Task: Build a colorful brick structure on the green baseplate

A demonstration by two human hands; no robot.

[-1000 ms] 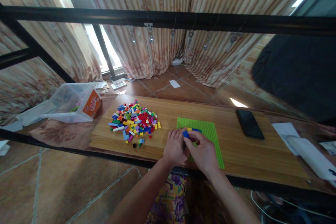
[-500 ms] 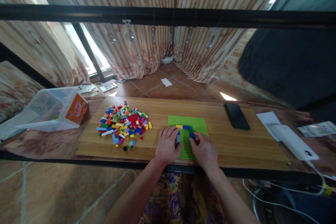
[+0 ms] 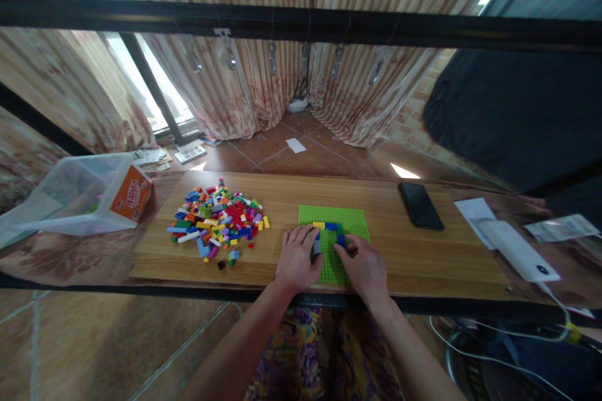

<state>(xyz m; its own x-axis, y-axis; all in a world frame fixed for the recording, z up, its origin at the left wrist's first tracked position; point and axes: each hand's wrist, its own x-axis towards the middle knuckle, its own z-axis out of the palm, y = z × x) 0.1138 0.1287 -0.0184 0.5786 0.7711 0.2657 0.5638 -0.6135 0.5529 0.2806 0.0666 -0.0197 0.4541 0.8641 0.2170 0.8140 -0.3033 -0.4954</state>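
Blue brick (image 3: pixel 341 240) sits on the green baseplate (image 3: pixel 355 216), at ten o'clock from the right hand (image 3: pixel 368 264), whose slightly parted thumb and forefinger meet it, grip unclear. The left hand (image 3: pixel 296 257) curls loosely, hold indistinguishable. Around nine o'clock, a clear bin (image 3: pixel 134 193) contains blurred green pieces (image 3: pixel 93 207).

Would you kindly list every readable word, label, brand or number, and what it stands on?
No text is legible.
Orange label on the clear bin: pale characters, too blurred.
Printed white item: dark marks, too small.
White device: dark mark, too small.
Paper at far right: print blurred.
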